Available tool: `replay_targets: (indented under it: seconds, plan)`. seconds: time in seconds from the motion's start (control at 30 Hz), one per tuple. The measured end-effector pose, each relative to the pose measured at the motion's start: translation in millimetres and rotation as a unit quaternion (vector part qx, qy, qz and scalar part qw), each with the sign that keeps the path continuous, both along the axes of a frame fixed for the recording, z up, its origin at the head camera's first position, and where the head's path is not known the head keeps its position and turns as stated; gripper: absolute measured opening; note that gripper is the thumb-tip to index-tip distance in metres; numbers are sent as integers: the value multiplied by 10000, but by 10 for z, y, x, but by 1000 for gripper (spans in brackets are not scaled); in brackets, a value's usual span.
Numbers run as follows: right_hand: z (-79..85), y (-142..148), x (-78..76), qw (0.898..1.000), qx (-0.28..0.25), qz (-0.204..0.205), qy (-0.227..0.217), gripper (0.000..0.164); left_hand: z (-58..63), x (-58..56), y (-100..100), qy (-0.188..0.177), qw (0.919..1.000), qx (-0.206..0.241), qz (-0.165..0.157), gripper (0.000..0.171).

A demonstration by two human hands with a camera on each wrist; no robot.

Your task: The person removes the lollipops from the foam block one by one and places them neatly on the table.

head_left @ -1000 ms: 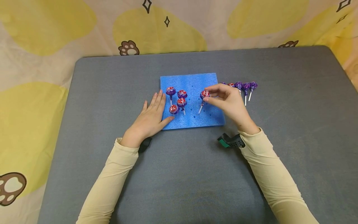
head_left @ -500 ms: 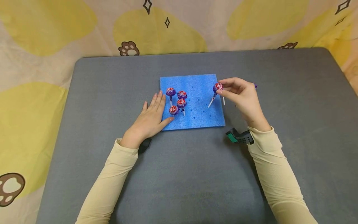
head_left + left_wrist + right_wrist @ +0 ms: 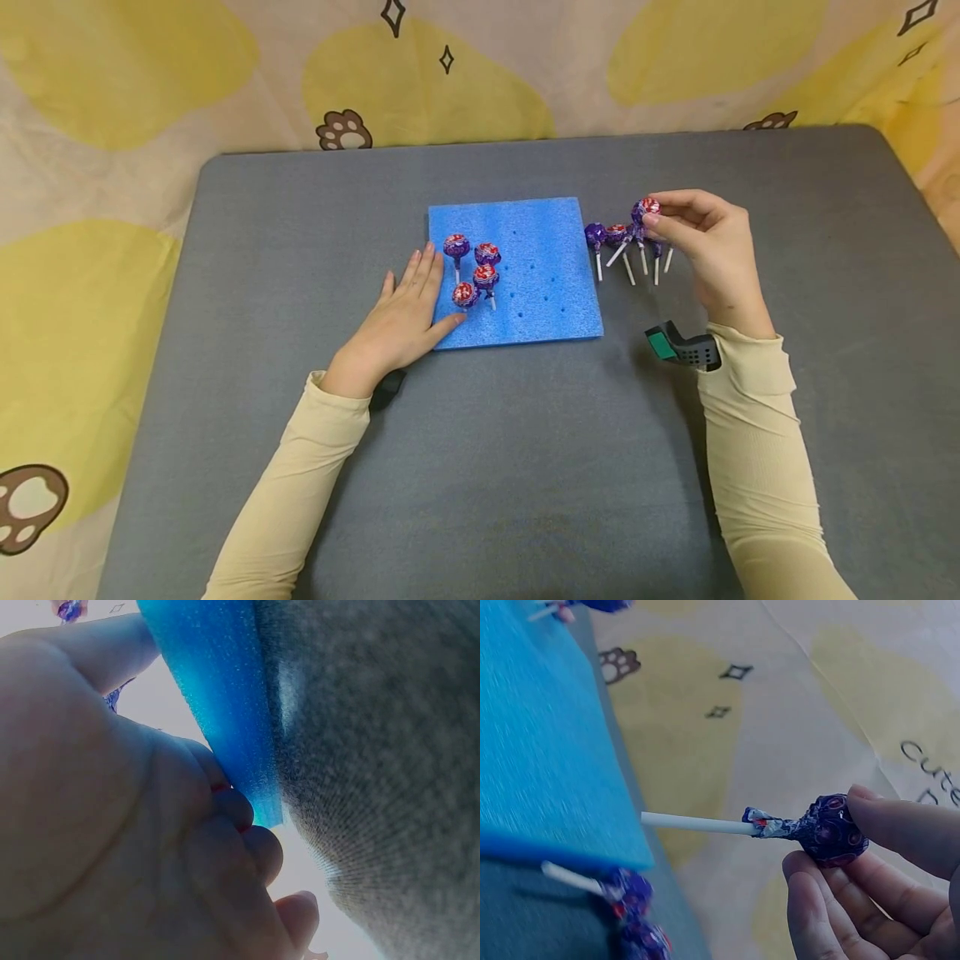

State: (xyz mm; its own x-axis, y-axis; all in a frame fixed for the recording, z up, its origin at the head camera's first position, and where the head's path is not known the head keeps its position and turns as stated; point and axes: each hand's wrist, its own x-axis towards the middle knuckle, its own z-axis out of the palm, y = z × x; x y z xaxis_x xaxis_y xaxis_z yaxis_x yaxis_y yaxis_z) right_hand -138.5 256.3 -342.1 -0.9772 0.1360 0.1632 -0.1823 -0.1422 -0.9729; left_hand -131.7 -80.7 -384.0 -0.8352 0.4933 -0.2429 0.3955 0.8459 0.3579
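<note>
My right hand (image 3: 708, 237) pinches a purple-and-red wrapped lollipop (image 3: 832, 831) by its candy head, its white stick pointing away from the fingers. It is held above a row of several lollipops (image 3: 595, 235) lying on the table beside the foam's right edge. My left hand (image 3: 397, 321) rests with extended fingers along the left side of a blue foam block (image 3: 547, 225). Toward the block's left side, several lollipops (image 3: 486, 277) stand in it, sticks down. Small holes dot the foam's middle and right part. The right hand partly covers the row's far end.
The grey table (image 3: 495, 467) has rounded far corners. Behind it hangs a yellow-and-cream cloth (image 3: 480, 75) with paw prints and stars. A black strap with a green part (image 3: 678, 346) sits at the right wrist.
My right hand has carried the lollipop rightward, from above the foam block to over the row of lollipops. The left hand stays put on the foam.
</note>
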Motion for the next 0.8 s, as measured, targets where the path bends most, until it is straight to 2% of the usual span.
replay_targets:
  seconds: [0.23, 0.53, 0.8]
  plan:
    - [-13, 161, -9, 9979, -568, -5, -304, 16, -6, 11, -13, -23, 10000, 33, 8, 83]
    - [-130, 329, -53, 9932, -1018, -98, -565, 11, -3, 6, -4, -30, 10000, 17, 10, 83]
    - [-240, 518, -69, 9883, -1124, -404, -946, 8, -4, 3, -6, -9, 10000, 10, -24, 82]
